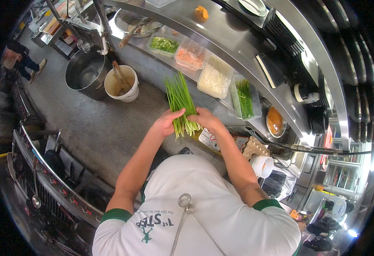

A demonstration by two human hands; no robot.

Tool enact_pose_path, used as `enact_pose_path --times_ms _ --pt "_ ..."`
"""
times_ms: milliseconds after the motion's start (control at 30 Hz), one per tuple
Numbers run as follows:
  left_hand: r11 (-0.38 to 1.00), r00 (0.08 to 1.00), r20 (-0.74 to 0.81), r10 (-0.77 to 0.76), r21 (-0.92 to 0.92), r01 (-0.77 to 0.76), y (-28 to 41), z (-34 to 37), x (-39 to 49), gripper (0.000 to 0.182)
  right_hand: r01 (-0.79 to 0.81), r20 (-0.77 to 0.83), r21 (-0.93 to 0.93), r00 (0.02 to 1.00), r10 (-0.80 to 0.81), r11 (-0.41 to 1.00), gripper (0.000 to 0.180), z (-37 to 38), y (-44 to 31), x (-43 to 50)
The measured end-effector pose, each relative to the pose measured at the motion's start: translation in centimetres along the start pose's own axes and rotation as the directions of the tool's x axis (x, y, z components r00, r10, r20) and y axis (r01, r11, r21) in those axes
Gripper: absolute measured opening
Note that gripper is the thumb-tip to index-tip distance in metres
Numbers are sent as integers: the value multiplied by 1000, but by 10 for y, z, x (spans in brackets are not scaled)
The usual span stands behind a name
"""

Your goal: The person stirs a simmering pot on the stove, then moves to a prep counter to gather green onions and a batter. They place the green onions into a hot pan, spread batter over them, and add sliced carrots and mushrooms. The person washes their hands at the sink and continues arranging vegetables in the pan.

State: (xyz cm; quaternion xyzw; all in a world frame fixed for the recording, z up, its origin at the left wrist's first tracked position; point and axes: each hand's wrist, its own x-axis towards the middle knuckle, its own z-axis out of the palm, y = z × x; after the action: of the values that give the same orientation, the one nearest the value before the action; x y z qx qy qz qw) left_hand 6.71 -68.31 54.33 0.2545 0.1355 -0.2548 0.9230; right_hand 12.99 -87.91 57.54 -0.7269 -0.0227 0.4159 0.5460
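Over the floor in front of my body, a bunch of long green chives (181,92) is held between both hands, its pale cut ends pointing back towards me. My left hand (166,123) grips the bunch from the left, with the thumb laid across the stalks. From the right, my right hand (207,120) closes on the same bunch near its lower part. Beyond it, clear plastic containers line the counter: chopped greens (164,44), orange pieces (190,57), diced white pieces (215,78), and more green stalks (245,99).
A steel shelf (187,20) overhangs the counter. On the floor stand a white bucket (133,92) holding wooden-handled tools and a large metal pot (86,72). A stove rail (51,166) runs along the left. A metal bowl of orange-brown sauce (275,118) sits right. Another person (24,59) stands far left.
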Motion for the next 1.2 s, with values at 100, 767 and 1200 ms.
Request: enact_pose_path --times_ms 100,767,1200 --pt "1000 999 -43 -23 1 23 0 -4 2 42 42 17 109 999 -44 993 40 -3 1 0" --pt "977 999 34 36 210 -42 20 9 4 38 18 147 70 989 -28 997 40 10 -22 -8" --pt "981 991 18 -135 142 131 23 -25 9 34 -198 123 387 979 162 901 34 6 -8 -11"
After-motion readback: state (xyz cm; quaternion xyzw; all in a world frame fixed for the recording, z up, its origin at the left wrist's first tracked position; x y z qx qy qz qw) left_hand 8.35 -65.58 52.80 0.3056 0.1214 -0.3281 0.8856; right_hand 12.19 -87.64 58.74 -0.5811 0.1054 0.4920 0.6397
